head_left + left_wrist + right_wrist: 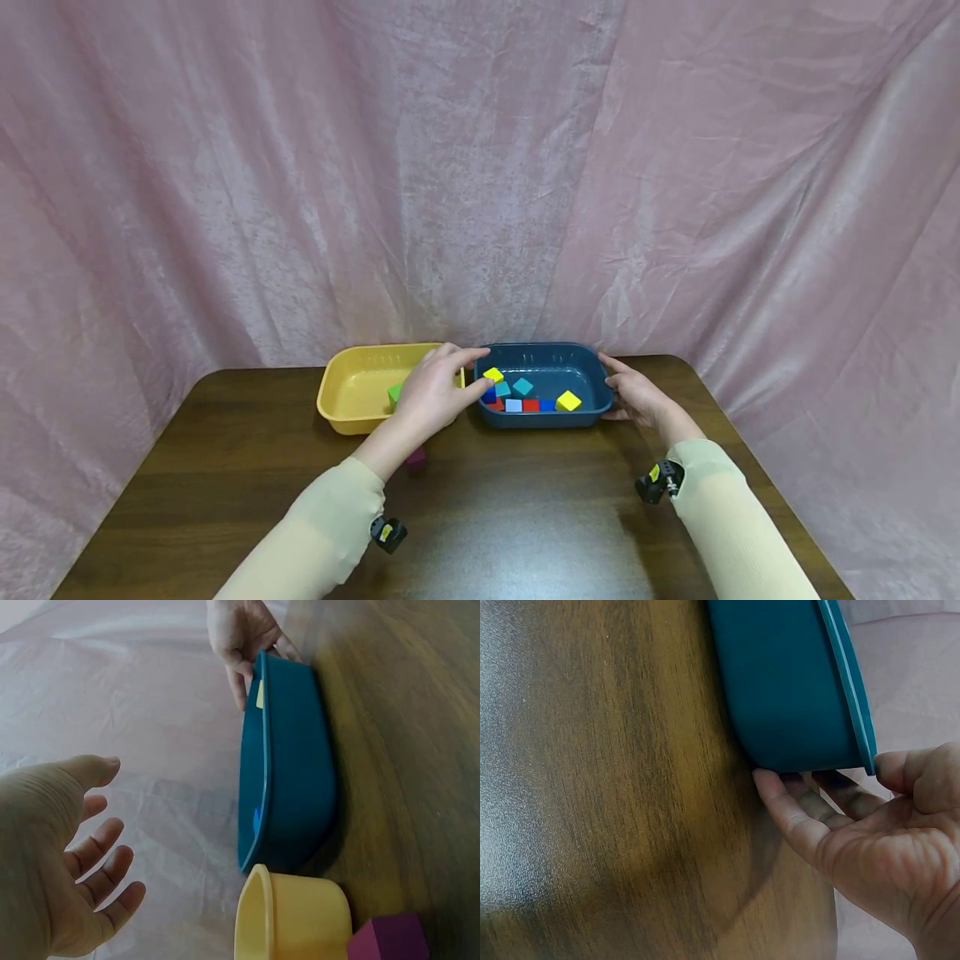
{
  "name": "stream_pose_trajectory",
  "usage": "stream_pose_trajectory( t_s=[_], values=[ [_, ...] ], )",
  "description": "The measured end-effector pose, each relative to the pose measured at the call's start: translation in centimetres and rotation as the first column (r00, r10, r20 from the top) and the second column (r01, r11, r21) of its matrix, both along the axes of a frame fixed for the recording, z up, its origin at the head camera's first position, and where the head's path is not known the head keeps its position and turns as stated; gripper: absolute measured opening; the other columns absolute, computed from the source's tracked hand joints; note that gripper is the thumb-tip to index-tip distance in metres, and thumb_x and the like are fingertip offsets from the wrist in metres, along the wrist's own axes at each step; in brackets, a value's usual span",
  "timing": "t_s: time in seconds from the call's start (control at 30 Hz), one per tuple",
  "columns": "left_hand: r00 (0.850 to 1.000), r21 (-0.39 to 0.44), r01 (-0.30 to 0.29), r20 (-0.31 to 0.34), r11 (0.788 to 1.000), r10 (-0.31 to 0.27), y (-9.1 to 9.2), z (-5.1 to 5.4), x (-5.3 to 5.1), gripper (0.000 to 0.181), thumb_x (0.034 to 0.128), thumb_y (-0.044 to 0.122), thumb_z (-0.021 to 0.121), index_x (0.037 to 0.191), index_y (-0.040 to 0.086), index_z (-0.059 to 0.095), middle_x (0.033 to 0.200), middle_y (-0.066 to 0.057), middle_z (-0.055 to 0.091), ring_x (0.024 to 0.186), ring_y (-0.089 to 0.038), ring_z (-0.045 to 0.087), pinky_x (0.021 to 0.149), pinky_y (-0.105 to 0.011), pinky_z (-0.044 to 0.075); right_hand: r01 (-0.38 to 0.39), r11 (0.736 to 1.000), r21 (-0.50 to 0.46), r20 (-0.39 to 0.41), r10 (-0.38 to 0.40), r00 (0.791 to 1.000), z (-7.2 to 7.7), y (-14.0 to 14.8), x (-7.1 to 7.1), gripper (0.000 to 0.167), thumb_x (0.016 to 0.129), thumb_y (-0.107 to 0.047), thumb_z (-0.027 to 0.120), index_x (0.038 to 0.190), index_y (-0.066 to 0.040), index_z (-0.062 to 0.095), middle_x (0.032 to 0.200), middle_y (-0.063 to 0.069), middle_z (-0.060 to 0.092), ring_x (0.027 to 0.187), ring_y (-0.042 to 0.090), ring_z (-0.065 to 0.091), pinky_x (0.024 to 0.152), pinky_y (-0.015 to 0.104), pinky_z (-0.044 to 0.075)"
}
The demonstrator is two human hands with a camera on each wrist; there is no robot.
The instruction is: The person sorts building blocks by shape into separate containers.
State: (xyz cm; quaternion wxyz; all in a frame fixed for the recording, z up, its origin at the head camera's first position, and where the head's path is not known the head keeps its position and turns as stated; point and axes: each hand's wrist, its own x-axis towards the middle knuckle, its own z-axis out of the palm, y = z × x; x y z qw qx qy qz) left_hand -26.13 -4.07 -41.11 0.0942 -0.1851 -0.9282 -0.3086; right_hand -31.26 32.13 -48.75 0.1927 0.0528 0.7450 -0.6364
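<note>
My left hand point(435, 392) hovers over the gap between two trays, its fingers loosely spread and holding nothing; in the left wrist view that hand point(67, 862) is apart from both. My right hand point(637, 396) touches the right end of the dark blue tray point(551, 421). In the right wrist view, its fingers point(791, 817) rest against the end wall and the thumb is at the rim. Several small cubes lie in this tray, including a yellow cube point(568, 402), a teal cube point(522, 387) and a red cube point(531, 406).
A yellow tray point(337, 392) stands left of the blue one, with a green cube point(393, 395) partly hidden by the left arm. A magenta cube point(416, 457) lies on the wooden table point(525, 500) in front. A pink curtain point(480, 183) hangs behind.
</note>
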Motion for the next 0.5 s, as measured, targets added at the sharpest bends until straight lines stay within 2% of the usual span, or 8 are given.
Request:
stream_pose_trajectory(
  t_s=[0.13,0.33,0.5],
  values=[
    [1.000,0.005,0.004,-0.001,1.000,-0.004,-0.9,-0.2,0.5,0.050,0.0910,0.048,0.075,0.137,0.030,0.067,0.107,0.005,0.060,0.092,-0.015,0.052,0.071,-0.032,0.047,0.002,1.000,0.000,-0.001,-0.002,1.000,0.0,0.0,0.0,0.066,0.106,-0.002,0.023,0.166,-0.021,0.005,0.165,0.030,0.006,0.143,0.053,0.030,0.102,0.068,0.040],
    [1.000,-0.003,0.015,-0.026,1.000,-0.015,-2.6,-0.3,1.2,0.048,0.0913,0.046,0.076,0.136,0.030,0.068,0.113,0.003,0.064,0.093,-0.014,0.055,0.074,-0.033,0.049,0.006,1.000,0.003,0.001,-0.006,1.000,-0.1,0.1,0.0,0.066,0.105,-0.003,0.023,0.166,-0.021,0.005,0.165,0.030,0.008,0.142,0.053,0.033,0.102,0.068,0.041],
    [0.999,-0.007,0.009,-0.044,1.000,-0.009,-4.0,-0.4,1.9,0.049,0.0896,0.045,0.078,0.135,0.027,0.069,0.109,0.003,0.064,0.093,-0.016,0.057,0.074,-0.035,0.050,0.004,1.000,0.009,0.002,-0.004,1.000,0.0,0.1,0.0,0.066,0.105,-0.003,0.024,0.166,-0.022,0.006,0.165,0.030,0.008,0.141,0.053,0.035,0.102,0.067,0.041]
  ],
)
